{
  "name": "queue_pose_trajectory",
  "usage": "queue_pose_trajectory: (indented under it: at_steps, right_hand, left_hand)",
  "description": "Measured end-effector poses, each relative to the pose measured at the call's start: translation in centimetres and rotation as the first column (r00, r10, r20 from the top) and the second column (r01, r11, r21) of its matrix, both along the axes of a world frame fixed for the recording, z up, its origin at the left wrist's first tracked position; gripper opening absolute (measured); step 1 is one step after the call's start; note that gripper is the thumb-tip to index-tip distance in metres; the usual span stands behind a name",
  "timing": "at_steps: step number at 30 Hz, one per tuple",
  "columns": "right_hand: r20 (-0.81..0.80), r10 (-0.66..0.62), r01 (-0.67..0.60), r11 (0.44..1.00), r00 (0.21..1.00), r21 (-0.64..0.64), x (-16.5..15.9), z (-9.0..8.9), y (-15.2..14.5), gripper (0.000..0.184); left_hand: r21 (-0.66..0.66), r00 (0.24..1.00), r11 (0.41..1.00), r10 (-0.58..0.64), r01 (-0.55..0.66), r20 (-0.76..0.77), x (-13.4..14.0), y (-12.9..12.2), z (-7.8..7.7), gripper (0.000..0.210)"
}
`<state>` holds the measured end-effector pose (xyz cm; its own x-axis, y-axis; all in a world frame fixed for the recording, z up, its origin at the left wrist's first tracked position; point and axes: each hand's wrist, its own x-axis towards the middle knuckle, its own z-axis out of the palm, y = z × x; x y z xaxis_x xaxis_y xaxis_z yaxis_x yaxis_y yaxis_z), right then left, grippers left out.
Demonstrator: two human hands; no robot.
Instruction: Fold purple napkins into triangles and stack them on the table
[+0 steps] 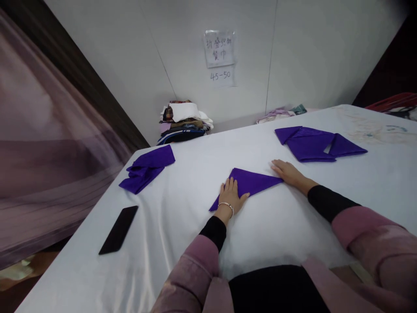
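Note:
A purple cloth napkin (252, 181), folded into a triangle, lies on the white-covered table (260, 234) in front of me. My left hand (230, 198) rests flat on its left part, fingers spread, with a bracelet at the wrist. At the napkin's pointed right end, my right hand (288, 173) lies flat with its fingers stretched out to the left. Part of the napkin's left side is hidden under my left hand.
A crumpled purple cloth (148, 168) lies at the table's left, and another folded purple cloth (316, 143) at the back right. Nearer the left edge is a flat black rectangular object (119, 230). A stack of folded clothes (184, 121) stands beyond the far edge, by the wall.

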<state>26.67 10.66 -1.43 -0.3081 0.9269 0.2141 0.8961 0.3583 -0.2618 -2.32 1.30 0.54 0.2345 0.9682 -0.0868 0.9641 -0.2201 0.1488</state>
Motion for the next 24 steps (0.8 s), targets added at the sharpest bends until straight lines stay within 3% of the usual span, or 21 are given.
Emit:
queue_pose_trajectory:
  at_steps: [3,10,13,18,24]
  right_hand:
    - [-0.074,0.023,-0.02,0.999,0.997,0.04,-1.3,0.6,-1.6,0.057]
    - [0.003,0.336,-0.336,0.941,0.942,-0.034,-6.6,0.6,-5.9,0.058]
    - [0.038,0.362,-0.359,0.931,0.931,-0.061,-6.8,0.2,-6.1,0.06]
    - [0.083,0.374,-0.367,0.926,0.924,-0.089,-6.6,0.8,-5.9,0.062]
    - [0.065,0.408,-0.407,0.913,0.911,-0.023,-9.6,2.0,-4.9,0.063]
  left_hand:
    - [-0.001,1.0,1.0,-0.004,0.004,0.006,0.0,0.0,0.0,0.086]
    - [0.032,0.996,0.999,0.004,-0.006,0.084,-0.1,-0.2,-0.1,0.084]
    - [0.06,0.987,0.996,0.056,-0.066,0.152,-0.8,-0.3,0.3,0.075]
    - [0.142,0.967,0.968,0.179,-0.206,0.181,-2.5,-0.7,1.6,0.041]
    - [0.109,0.956,0.957,0.252,-0.269,0.153,-3.0,-0.9,2.2,0.024]
